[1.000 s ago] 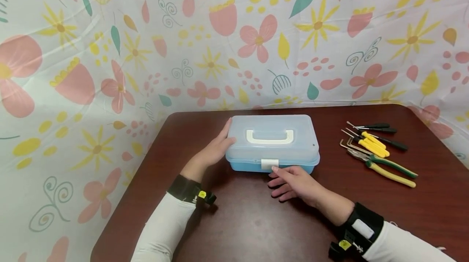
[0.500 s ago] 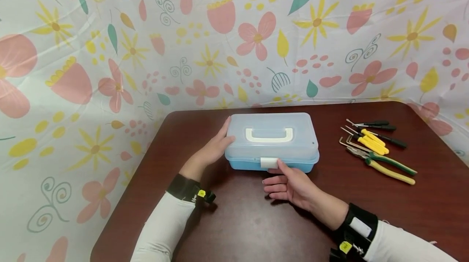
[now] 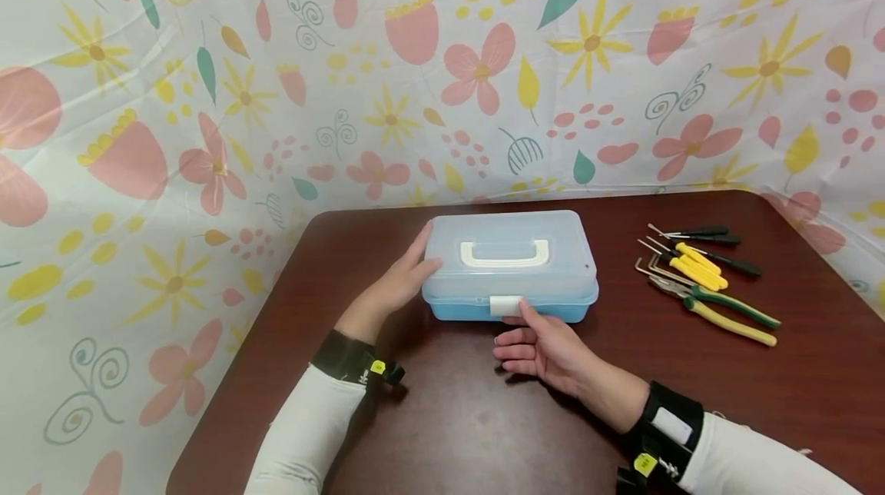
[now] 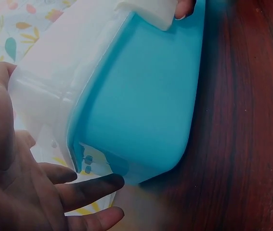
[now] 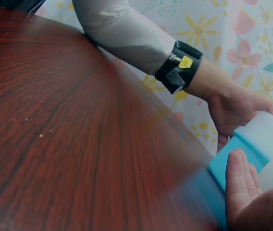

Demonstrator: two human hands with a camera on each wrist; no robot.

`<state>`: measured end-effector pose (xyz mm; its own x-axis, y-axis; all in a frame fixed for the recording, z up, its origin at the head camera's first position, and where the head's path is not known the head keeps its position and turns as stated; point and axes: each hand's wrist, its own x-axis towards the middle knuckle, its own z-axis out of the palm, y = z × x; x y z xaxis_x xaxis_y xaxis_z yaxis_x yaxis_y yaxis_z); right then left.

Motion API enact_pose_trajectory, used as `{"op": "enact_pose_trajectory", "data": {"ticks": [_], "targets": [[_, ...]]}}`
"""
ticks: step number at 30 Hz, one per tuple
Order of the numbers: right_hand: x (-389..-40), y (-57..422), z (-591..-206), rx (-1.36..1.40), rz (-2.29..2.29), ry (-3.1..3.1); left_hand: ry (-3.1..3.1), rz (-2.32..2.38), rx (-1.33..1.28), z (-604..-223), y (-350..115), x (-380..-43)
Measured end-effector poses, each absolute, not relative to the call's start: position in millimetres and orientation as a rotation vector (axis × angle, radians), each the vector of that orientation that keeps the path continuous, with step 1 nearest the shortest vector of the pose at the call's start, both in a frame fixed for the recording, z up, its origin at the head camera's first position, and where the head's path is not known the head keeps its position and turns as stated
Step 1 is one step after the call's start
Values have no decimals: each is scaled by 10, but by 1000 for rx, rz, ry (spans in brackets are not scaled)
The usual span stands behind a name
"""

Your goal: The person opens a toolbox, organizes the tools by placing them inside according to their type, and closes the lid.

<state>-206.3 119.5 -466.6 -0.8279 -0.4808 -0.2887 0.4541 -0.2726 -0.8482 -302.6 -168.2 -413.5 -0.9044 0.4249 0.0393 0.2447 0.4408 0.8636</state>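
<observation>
On the table stands a storage box with a translucent white lid (image 3: 449,230), a light blue base (image 3: 459,312) and a cream carry handle (image 3: 505,262). A white latch (image 3: 503,306) sits at its front middle, and the lid rests down on the base. My left hand (image 3: 394,282) lies along the box's left end, fingers extended, thumb by the lid's edge. Seen from the left wrist, those fingers (image 4: 90,190) spread beside the end wall. My right hand (image 3: 556,353) has its thumb against the latch's right edge, with the other fingers loosely extended below and in front.
To the right of the box lie pliers (image 3: 726,310) with green and yellow handles, yellow-handled screwdrivers (image 3: 701,268), black-handled screwdrivers (image 3: 701,234) and bent hex keys (image 3: 653,268). A floral curtain (image 3: 415,95) hangs behind the dark wooden table (image 3: 442,418).
My right thumb has moved up from the latch's lower edge to its right edge, and that hand has turned slightly. My left hand stays at the box's end; the lid stays down.
</observation>
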Motion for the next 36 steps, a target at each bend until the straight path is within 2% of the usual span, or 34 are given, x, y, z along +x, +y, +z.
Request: {"op": "enact_pose_trajectory", "data": {"ticks": [36], "targets": [[-2077, 1161, -4661, 31, -2108, 1502, 2446, 1456, 549, -4092, -1672, -3060]]}}
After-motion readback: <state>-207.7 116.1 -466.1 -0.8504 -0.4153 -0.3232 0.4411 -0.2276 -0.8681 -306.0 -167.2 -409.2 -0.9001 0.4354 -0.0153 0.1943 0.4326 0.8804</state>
